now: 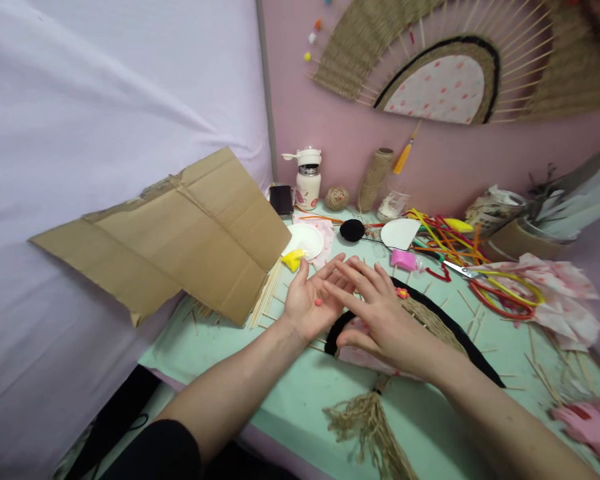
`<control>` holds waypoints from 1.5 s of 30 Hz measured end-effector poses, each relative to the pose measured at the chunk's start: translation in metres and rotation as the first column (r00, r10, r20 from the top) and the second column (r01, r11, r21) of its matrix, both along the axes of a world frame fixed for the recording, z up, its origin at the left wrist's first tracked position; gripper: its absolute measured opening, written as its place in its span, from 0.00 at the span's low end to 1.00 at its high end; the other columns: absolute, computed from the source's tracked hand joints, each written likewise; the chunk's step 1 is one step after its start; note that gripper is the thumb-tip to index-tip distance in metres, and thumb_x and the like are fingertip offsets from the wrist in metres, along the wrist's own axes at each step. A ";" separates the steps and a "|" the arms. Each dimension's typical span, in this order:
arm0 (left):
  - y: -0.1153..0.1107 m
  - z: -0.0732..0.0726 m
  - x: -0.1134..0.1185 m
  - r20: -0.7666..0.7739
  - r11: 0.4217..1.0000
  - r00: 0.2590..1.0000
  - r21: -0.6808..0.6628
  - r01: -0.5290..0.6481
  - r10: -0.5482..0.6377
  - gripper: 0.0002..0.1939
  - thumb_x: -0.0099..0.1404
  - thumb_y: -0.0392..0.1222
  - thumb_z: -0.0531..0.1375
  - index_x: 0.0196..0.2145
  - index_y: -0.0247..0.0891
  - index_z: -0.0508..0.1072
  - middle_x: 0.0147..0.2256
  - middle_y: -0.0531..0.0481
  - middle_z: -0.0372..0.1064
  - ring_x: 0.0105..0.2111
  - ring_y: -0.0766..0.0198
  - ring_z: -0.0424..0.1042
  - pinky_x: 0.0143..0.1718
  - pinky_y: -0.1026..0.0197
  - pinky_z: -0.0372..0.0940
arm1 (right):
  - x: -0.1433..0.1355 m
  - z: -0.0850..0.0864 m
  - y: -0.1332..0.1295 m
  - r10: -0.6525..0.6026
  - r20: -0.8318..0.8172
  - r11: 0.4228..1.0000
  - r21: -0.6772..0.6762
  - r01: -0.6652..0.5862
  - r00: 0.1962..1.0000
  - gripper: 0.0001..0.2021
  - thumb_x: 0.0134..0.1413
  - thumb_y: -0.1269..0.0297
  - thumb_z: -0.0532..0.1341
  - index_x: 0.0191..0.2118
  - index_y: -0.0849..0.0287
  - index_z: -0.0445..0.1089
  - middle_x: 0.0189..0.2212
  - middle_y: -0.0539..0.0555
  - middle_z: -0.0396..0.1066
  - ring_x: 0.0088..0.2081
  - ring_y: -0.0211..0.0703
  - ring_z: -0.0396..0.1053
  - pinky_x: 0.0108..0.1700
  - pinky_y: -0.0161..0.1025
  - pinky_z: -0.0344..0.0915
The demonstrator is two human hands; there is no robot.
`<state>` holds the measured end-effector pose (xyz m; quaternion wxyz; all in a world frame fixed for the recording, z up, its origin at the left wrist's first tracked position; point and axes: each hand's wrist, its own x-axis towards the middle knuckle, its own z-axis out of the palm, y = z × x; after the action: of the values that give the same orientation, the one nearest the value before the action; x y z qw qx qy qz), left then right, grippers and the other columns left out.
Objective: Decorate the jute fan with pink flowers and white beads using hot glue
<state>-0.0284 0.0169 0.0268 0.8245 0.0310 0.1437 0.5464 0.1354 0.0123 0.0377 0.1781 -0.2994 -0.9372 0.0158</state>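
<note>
My left hand lies palm up with its fingers stretched out, and a small coral-red ball of what looks like modelling clay rests on the palm. Over its fingertips reaches my right hand, open, fingers extended, with nothing visible in it. Beneath both hands lies a half-round fan of sticks woven with jute, edged in black, partly hidden by my right hand. A small coral flower with a yellow centre sits on its outer edge. A jute tassel hangs from its base.
Cardboard leans at left. Behind are a yellow clay packet, a pink clay packet, a white bottle and black yarn. Scissors, pipe cleaners and loose sticks lie right. A larger fan hangs on the wall.
</note>
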 end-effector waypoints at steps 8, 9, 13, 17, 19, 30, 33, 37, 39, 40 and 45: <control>-0.005 0.001 0.002 0.046 0.992 0.995 0.093 0.087 -0.092 0.37 0.68 0.63 0.43 0.59 0.28 0.64 0.58 0.32 0.64 0.59 0.48 0.63 0.59 0.50 0.57 | -0.006 -0.008 -0.001 -0.031 0.007 0.998 0.061 0.030 1.000 0.37 0.54 0.39 0.57 0.65 0.55 0.60 0.67 0.64 0.50 0.67 0.66 0.43 0.62 0.70 0.45; -0.006 0.002 0.002 0.056 0.989 0.992 0.099 0.111 -0.117 0.37 0.67 0.63 0.44 0.59 0.29 0.64 0.58 0.32 0.64 0.60 0.48 0.62 0.59 0.50 0.56 | -0.006 -0.008 -0.001 -0.044 -0.008 0.997 0.069 0.044 0.999 0.37 0.55 0.39 0.56 0.64 0.56 0.60 0.67 0.65 0.51 0.68 0.66 0.42 0.62 0.70 0.45; -0.006 0.005 -0.001 0.059 0.985 0.986 0.079 0.154 -0.158 0.39 0.66 0.65 0.45 0.60 0.29 0.61 0.58 0.32 0.64 0.60 0.47 0.61 0.59 0.48 0.56 | -0.006 -0.006 -0.003 0.020 -0.024 0.997 0.070 -0.018 1.000 0.37 0.54 0.36 0.54 0.63 0.55 0.62 0.67 0.64 0.52 0.67 0.65 0.44 0.62 0.70 0.43; -0.004 0.005 -0.002 0.066 0.995 0.995 0.074 0.070 -0.075 0.41 0.65 0.68 0.45 0.61 0.30 0.60 0.57 0.34 0.64 0.59 0.50 0.63 0.57 0.52 0.58 | -0.006 -0.004 -0.003 -0.024 -0.037 0.993 0.118 0.028 0.999 0.32 0.56 0.41 0.56 0.61 0.53 0.65 0.66 0.61 0.54 0.67 0.63 0.45 0.63 0.69 0.40; -0.005 0.004 -0.001 0.080 0.992 0.990 0.068 0.110 -0.115 0.41 0.65 0.67 0.45 0.61 0.30 0.60 0.57 0.34 0.65 0.59 0.50 0.63 0.57 0.52 0.58 | -0.006 -0.004 -0.003 -0.043 -0.050 0.991 0.125 0.049 0.998 0.33 0.56 0.41 0.56 0.61 0.55 0.65 0.67 0.63 0.53 0.67 0.64 0.44 0.63 0.69 0.42; -0.006 0.006 -0.001 0.079 0.984 0.982 0.072 0.164 -0.170 0.39 0.65 0.67 0.45 0.61 0.32 0.61 0.57 0.34 0.64 0.60 0.47 0.61 0.59 0.47 0.54 | -0.008 -0.006 -0.002 -0.032 -0.065 0.991 0.129 0.040 0.997 0.35 0.55 0.39 0.55 0.62 0.58 0.64 0.67 0.65 0.52 0.67 0.65 0.44 0.63 0.69 0.43; -0.006 0.007 -0.002 0.075 0.983 0.982 0.073 0.171 -0.176 0.41 0.65 0.67 0.45 0.61 0.31 0.60 0.58 0.33 0.64 0.60 0.47 0.61 0.58 0.48 0.56 | -0.007 -0.004 -0.004 0.042 -0.051 0.992 0.117 -0.036 0.998 0.36 0.54 0.37 0.54 0.61 0.56 0.65 0.67 0.64 0.52 0.67 0.65 0.44 0.63 0.69 0.43; -0.005 0.008 -0.003 0.077 0.995 0.994 0.078 0.067 -0.073 0.41 0.64 0.69 0.44 0.61 0.33 0.60 0.57 0.35 0.65 0.59 0.49 0.63 0.57 0.50 0.58 | -0.006 -0.002 -0.004 -0.010 -0.038 0.990 0.138 0.015 0.999 0.33 0.55 0.40 0.56 0.61 0.55 0.66 0.66 0.62 0.54 0.67 0.64 0.45 0.63 0.69 0.41; -0.005 0.007 -0.002 0.078 0.992 0.990 0.052 0.116 -0.119 0.40 0.64 0.68 0.46 0.61 0.33 0.61 0.56 0.34 0.66 0.59 0.48 0.63 0.57 0.49 0.58 | -0.007 -0.002 -0.004 -0.035 -0.043 0.990 0.135 0.040 0.998 0.35 0.54 0.40 0.57 0.62 0.56 0.65 0.66 0.64 0.53 0.67 0.66 0.44 0.63 0.69 0.41; -0.005 0.006 -0.002 0.076 0.988 0.986 0.044 0.146 -0.149 0.40 0.65 0.67 0.46 0.61 0.32 0.61 0.56 0.34 0.66 0.59 0.47 0.63 0.57 0.48 0.58 | -0.009 -0.002 -0.005 -0.017 -0.044 0.991 0.129 0.023 0.999 0.36 0.53 0.38 0.56 0.62 0.57 0.65 0.66 0.65 0.53 0.67 0.67 0.44 0.62 0.70 0.42; -0.004 0.008 -0.006 0.046 0.993 0.996 0.099 0.068 -0.073 0.40 0.64 0.68 0.44 0.60 0.34 0.62 0.58 0.34 0.63 0.60 0.48 0.62 0.57 0.48 0.58 | -0.009 -0.005 -0.005 0.078 -0.036 0.990 0.125 -0.073 0.996 0.35 0.54 0.36 0.54 0.60 0.52 0.66 0.66 0.62 0.55 0.67 0.65 0.44 0.63 0.70 0.41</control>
<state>-0.0341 0.0133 0.0350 0.8442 0.0626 0.0955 0.5238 0.1262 0.0071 0.0328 0.2145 -0.2519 -0.9432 -0.0294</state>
